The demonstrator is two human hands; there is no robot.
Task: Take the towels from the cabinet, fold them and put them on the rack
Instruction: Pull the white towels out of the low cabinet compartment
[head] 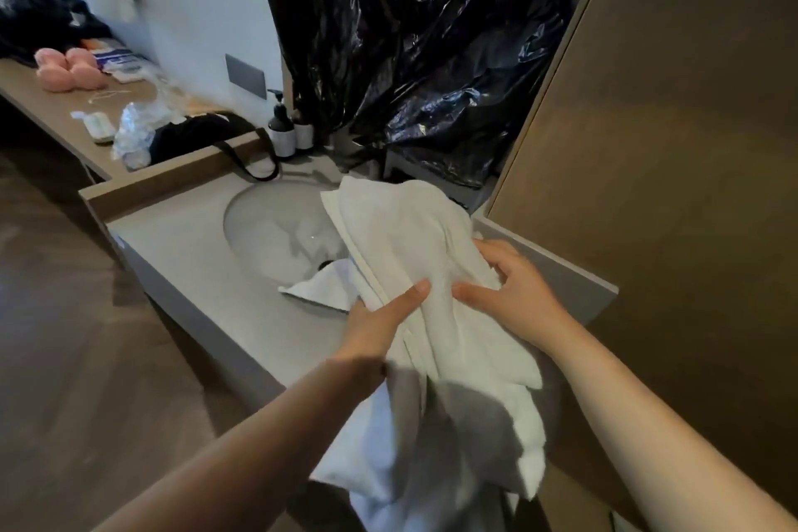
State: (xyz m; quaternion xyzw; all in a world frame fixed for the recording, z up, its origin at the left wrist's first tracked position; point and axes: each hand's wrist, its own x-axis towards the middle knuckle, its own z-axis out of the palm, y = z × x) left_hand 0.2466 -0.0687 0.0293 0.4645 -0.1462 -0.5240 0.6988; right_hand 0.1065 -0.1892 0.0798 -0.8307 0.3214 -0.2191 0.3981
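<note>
Both hands hold one white towel [406, 238] up over the front of the counter [185, 272], just right of the sink basin [267, 229]. Left hand [380, 317] pinches it w/ thumb laid flat on top along a hemmed edge, fingers hidden under the cloth. Right hand [516, 285] grips it just beside, thumb pointing toward the left one, fingers curled into a bunched fold. Towel's top flops toward the basin; btm hangs crumpled past the counter edge, btwn the forearms. A corner of white cloth [319, 292] (same towel or another, can't tell) lies at the basin's rim. Behind: pump bottle [280, 130], black plastic sheet [410, 35]; brown panel [669, 143] at right.
</note>
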